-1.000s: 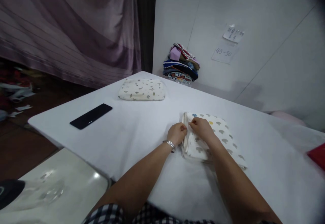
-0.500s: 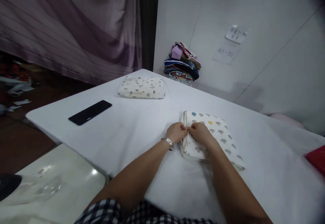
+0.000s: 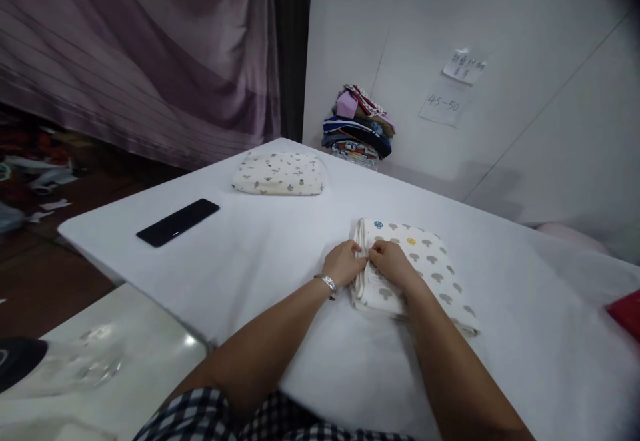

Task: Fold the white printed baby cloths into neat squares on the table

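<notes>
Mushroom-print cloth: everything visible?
The folded white cloth with a grey mushroom print, including one blue and one yellow motif, looks soft. It lies flat on the white table, roughly rectangular, with layered folds along its left edge. The left hand and right hand touch it there; whether they pinch it is unclear. The right forearm hides part of it.

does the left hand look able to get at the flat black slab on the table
Probably yes: nothing seems to stand between the left hand and the flat black slab, though the hand would first have to leave the edge of the folded cloth.
</notes>
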`<state>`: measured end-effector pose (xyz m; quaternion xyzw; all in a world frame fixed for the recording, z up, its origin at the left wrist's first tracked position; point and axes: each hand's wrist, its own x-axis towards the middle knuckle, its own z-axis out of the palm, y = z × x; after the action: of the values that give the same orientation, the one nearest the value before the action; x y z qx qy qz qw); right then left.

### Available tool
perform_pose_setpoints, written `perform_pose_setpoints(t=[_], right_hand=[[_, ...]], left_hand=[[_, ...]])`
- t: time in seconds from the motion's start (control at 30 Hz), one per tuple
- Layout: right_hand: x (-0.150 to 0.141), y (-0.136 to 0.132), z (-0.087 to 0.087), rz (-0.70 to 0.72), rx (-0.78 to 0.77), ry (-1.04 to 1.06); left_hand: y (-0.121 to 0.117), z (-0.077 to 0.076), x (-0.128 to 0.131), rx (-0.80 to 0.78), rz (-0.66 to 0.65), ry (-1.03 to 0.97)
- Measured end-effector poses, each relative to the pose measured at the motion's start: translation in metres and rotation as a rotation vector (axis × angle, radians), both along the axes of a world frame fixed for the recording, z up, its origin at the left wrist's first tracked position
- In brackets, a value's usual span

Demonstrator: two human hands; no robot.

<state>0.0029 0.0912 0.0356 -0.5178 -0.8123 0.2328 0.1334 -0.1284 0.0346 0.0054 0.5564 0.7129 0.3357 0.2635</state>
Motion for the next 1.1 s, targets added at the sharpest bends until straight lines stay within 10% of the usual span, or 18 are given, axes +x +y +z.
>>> perform_pose_setpoints(t=[1.1], right_hand=[[0.001, 0.002, -0.007, -0.006, -0.276, 0.17]], left_hand=[[0.004, -0.009, 0.002, 0.101, -0.07, -0.315]])
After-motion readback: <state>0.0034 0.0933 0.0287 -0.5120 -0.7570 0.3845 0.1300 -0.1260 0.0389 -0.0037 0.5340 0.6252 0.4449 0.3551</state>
